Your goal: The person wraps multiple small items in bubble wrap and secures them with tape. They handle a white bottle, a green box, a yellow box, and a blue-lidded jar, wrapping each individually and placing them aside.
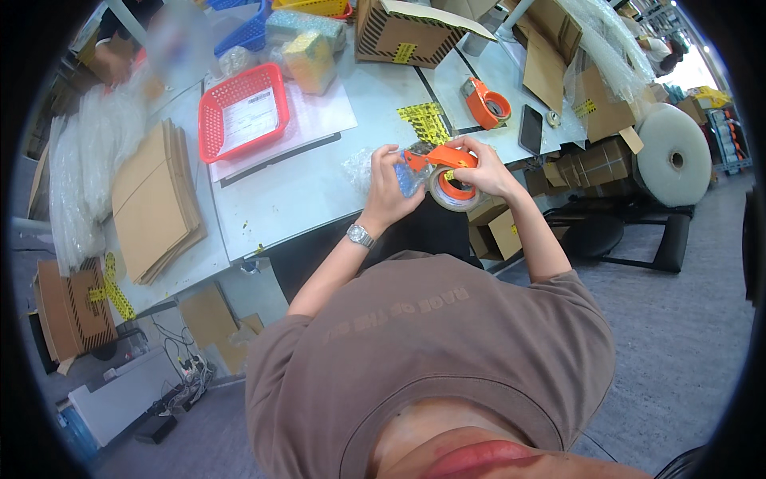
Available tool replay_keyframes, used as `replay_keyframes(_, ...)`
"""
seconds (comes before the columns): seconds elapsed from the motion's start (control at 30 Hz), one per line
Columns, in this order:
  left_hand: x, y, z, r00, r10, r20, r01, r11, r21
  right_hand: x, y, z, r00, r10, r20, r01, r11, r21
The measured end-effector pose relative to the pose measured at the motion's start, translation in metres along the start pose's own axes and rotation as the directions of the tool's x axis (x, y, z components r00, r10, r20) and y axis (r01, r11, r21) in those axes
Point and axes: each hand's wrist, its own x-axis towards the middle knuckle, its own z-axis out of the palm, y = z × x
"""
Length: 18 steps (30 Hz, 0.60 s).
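Note:
In my right hand (488, 169) is an orange tape dispenser (449, 157) with a roll of tape in it, the fingers closed over its top. My left hand (388, 191), a watch on its wrist, is closed around a small blue item in clear bubble wrap (409, 180). The dispenser's front end is right beside the wrapped item; whether they touch I cannot tell. Both hands are at the table's near edge. A second orange tape dispenser (486, 104) lies beyond my right hand, with a black phone (531, 129) beside it.
A red basket (205, 120) holding a paper sheet is on the white table (271, 199). Flat brown cardboard (155, 199) and bubble wrap (100, 152) lie at the left. An open carton (411, 36) stands at the back. A large white roll (672, 148) is at the right. Another person's hand (118, 64) shows far left.

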Motion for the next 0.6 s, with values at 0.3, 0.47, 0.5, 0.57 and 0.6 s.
replay_keyframes(0.3,0.01,-0.018,-0.008,0.989,-0.063,0.131,0.047,0.992,0.118,-0.014,-0.028,-0.009,0.983,0.17,0.069,-0.174,0.984,0.05)
replay_keyframes(0.47,0.018,-0.04,-0.009,0.997,-0.063,-0.038,0.069,0.977,0.203,-0.057,-0.063,-0.032,0.994,0.103,0.026,-0.103,0.995,0.003)
replay_keyframes(0.5,0.018,-0.06,-0.018,0.97,-0.208,-0.128,0.229,0.956,0.185,-0.073,-0.072,-0.036,0.991,0.128,0.039,-0.129,0.992,0.01)
replay_keyframes(0.57,0.021,-0.083,-0.046,0.912,-0.367,-0.185,0.396,0.905,0.157,-0.099,-0.065,-0.041,0.997,0.059,0.041,-0.057,0.998,-0.03)
replay_keyframes(0.6,0.027,-0.079,-0.061,0.909,-0.39,-0.147,0.411,0.897,0.162,-0.107,-0.062,-0.042,0.999,0.029,0.045,-0.026,0.998,-0.051)
